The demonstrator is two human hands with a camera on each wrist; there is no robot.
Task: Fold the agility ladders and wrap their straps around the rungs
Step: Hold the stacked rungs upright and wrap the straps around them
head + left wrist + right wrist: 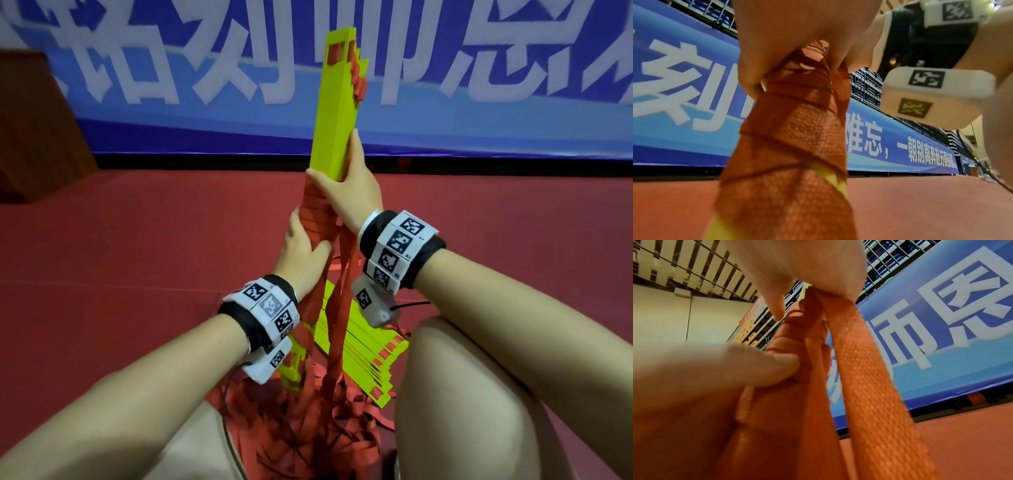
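Rung bundle (337,102) held upright, half wrapped.
Left hand (303,251) is clenched on red strap (313,216); right hand (349,186) is gripped, seemingly, round yellow rungs.

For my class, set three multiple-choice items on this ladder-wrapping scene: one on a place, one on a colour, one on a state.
1. Where is the second ladder?
A. On the floor by the knees
B. On a table
C. On the banner

2. What colour are the rungs?
A. Blue
B. Yellow-green
C. White

3. How much of the held bundle is wrapped?
A. None
B. All
C. Lower part only

Key: 1 A, the second ladder lies on the floor; 2 B, the rungs show it; 3 C, the straps cover only where the left hand and right hand grip.
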